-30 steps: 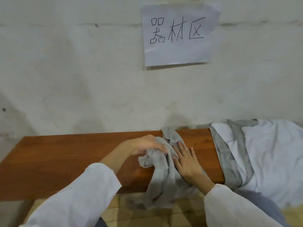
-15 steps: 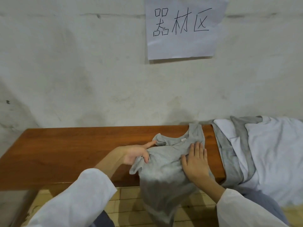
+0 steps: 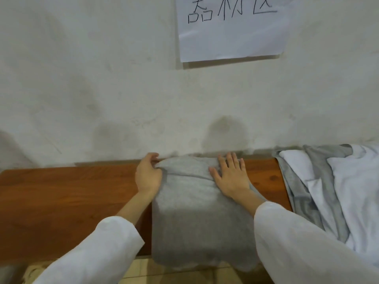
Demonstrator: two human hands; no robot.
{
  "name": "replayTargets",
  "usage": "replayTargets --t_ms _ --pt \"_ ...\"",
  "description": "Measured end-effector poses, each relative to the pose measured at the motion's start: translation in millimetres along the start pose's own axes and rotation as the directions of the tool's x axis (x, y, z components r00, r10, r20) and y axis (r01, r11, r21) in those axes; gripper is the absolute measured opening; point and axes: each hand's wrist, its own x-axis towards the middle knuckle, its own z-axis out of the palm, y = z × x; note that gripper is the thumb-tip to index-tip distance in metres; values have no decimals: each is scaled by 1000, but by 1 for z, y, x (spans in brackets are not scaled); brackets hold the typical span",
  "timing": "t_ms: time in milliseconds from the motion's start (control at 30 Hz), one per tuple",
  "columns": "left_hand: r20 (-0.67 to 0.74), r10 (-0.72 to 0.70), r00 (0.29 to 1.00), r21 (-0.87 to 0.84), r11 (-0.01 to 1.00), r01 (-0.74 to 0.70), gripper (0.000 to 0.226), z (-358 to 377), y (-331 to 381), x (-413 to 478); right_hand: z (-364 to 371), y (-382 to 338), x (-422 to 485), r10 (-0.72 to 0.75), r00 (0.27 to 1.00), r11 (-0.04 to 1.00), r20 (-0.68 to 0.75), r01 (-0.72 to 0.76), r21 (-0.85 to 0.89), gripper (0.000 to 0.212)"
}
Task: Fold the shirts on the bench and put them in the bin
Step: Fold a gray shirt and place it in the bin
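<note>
The gray shirt (image 3: 196,201) lies on the wooden desk (image 3: 71,201) with its long axis running from the wall toward the person. Its far end is at the wall, possibly the neck end, and its near end hangs over the front edge. The left grip (image 3: 148,177) is curled round the shirt's far left edge, pinching the cloth, while the right grip (image 3: 231,177) lies released, fingers straight and spread flat on the far right part.
</note>
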Motion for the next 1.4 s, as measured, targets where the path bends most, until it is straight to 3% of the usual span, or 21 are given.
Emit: replayTargets --t_ms 67,167,200,267,333,400,467,533,600,767,867,900,1033,1067,1100,1133,1200,1233,1267,1333,1400 --pt "-70 108 992 224 970 -90 36 -4 -8 5 -1 3 11 -14 999 995 -46 19 98 68" --pt "143 -134 981 399 915 67 31 -11 0 16 -6 0 18 -64 976 975 -209 106 197 61" --pt "293 -276 915 422 896 135 34 -16 9 19 -8 0 17 -83 961 969 -262 139 203 59" --pt "567 -470 677 423 871 250 28 -29 28 16 -12 -2 10 -132 935 960 -329 203 190 56" --pt "750 -416 515 296 906 302 15 -38 38 6 -11 -7 -3 -194 921 961 -338 247 122 49" --pt "804 -236 546 21 929 370 16 -39 36 -7 -5 -19 -24 -190 951 974 -244 214 77 49" --pt "798 -158 581 -220 822 525 22 -39 31 -24 1 -28 -51 -76 992 990 -99 86 107 59" --pt "848 -151 508 -290 670 684 34 -38 24 -41 7 -26 -71 27 1000 996 11 -28 83 70" --pt "889 -183 419 -200 667 717 37 -41 18 -57 11 -19 -81 22 1000 999 8 -22 48 83" --pt "889 -382 255 267 882 388 36 -65 20 -93 3 6 -72 -84 996 996 25 85 -26 99" --pt "812 -577 84 582 811 -58 23 -88 29 -92 -1 14 -68 -132 991 990 37 134 -35 113" --pt "790 -610 60 612 781 -124 29 -96 28 -89 -1 14 -68 -138 990 990 36 140 -32 114" --pt "813 -581 20 581 812 -59 61 -120 21 -79 -1 14 -70 -143 989 989 34 144 -30 109" --pt "856 -515 32 514 857 46 64 -120 18 -80 -2 14 -71 -139 990 990 34 140 -34 107" --pt "888 -444 119 420 890 179 65 -118 16 -82 -2 13 -72 -134 990 990 34 136 -41 103" --pt "867 -411 283 328 897 297 63 -113 15 -85 -2 13 -74 -129 991 990 33 130 -47 102" --pt "568 -394 723 199 918 344 56 -95 9 -92 -2 13 -78 -109 994 993 30 110 -53 102" --pt "320 -331 888 267 930 251 57 -84 9 -99 -2 11 -79 -86 996 995 27 88 -54 99" --pt "137 -186 973 389 913 120 60 -72 12 -112 -1 9 -81 -46 999 997 24 47 -53 91" --pt "135 77 988 485 864 -134 63 -44 20 -140 3 0 -85 67 998 997 10 -67 -43 77" --pt "293 86 952 509 829 -231 65 -10 20 -165 8 -11 -90 147 989 989 -11 -147 -36 73"
